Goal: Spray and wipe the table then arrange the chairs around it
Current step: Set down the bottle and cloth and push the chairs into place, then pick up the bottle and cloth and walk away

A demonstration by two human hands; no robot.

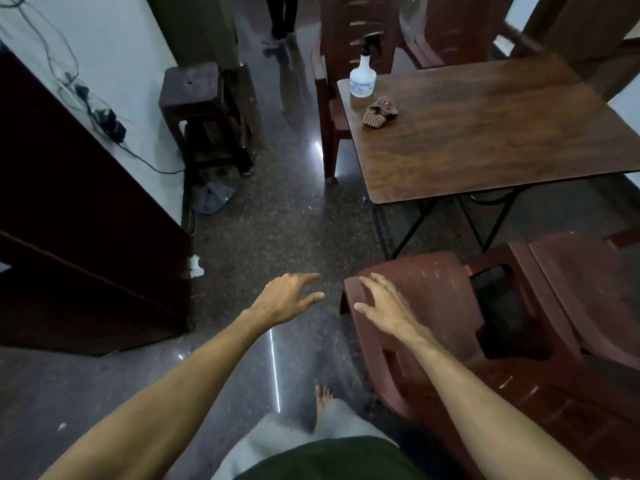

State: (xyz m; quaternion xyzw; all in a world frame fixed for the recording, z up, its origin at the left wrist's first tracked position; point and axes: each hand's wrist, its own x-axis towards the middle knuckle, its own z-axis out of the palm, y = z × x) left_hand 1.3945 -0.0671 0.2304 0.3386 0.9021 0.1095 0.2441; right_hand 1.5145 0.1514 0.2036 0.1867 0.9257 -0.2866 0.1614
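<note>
Both hands released, fingers spread, nothing held. Right hand (384, 306) over top of chair (433, 282), contact unclear; left hand (287, 297) just beside. Bottle (363, 77), cloth (380, 110) seen on tabletop (485, 133), well ahead of hands. Chair-arranging judged in hand; chair back to be gripped next.

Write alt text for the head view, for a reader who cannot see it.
Two open bare hands reach forward, the right hand over the back of a red-brown plastic chair, the left hand over dark floor. Beyond stands a wooden table bearing a spray bottle and a crumpled checked cloth near its far left corner.
</note>
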